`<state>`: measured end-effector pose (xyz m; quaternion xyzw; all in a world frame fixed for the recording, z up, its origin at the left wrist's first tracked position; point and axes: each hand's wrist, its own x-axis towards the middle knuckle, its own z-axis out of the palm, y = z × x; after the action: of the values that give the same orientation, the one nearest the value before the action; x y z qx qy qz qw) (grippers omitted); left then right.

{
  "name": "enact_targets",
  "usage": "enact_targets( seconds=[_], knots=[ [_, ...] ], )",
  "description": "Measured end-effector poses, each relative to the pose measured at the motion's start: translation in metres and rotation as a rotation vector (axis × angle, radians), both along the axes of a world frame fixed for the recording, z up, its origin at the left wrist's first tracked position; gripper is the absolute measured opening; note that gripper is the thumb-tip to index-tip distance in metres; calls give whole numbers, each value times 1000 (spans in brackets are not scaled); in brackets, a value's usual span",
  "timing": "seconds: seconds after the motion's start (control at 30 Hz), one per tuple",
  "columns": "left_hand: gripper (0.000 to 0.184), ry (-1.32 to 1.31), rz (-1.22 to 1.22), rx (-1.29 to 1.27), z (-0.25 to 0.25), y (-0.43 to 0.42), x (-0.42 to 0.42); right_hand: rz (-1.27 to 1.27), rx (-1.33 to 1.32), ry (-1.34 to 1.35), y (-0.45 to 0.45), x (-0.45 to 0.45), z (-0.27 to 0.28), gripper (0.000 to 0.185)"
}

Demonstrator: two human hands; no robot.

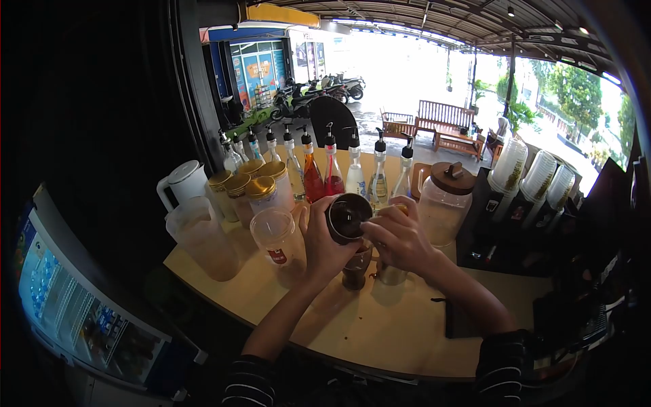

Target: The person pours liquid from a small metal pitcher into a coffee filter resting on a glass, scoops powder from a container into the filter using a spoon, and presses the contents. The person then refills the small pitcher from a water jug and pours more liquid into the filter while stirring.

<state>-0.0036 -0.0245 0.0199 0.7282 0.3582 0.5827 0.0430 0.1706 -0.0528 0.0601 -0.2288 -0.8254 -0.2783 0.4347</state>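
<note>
My left hand (324, 244) is wrapped round a dark round cup (349, 217), tilted so that its open mouth faces me. At the cup's right rim, my right hand (400, 234) has its fingers closed; what they hold, if anything, is hard to make out. Below the cup stands a glass (356, 271) with dark brown content. Just right of that glass, under my right hand, is a metallic container (392, 273). A clear plastic jar (278, 244) with a red label stands left of my left hand.
Pump bottles (313, 173) line the counter's back, beside gold-lidded jars (262, 190). A pitcher (203, 237) stands left, a wooden-lidded glass jar (444, 210) right. Stacked plastic cups (508, 166) are farther right. Dark specks dot the counter (325, 332). A person (500, 129) sits outside.
</note>
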Motion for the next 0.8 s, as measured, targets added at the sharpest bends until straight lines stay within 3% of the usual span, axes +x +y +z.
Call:
enact_targets(
  seconds=[0.17,0.23,0.5,0.8],
  knots=[
    [83,29,-34,-23,-1,3,-4,-56,4,20,1,3,3,33],
    [83,4,-42,-27,-1,6,-5,54,-64,6,1,2,0,35],
    [82,-90,-339,-176,-5,19,-12,61,-89,3,1,4,0,35],
    [83,-113,-468,-206,-4,20,-14,94,-197,-21,0,12,2,40]
  ],
)
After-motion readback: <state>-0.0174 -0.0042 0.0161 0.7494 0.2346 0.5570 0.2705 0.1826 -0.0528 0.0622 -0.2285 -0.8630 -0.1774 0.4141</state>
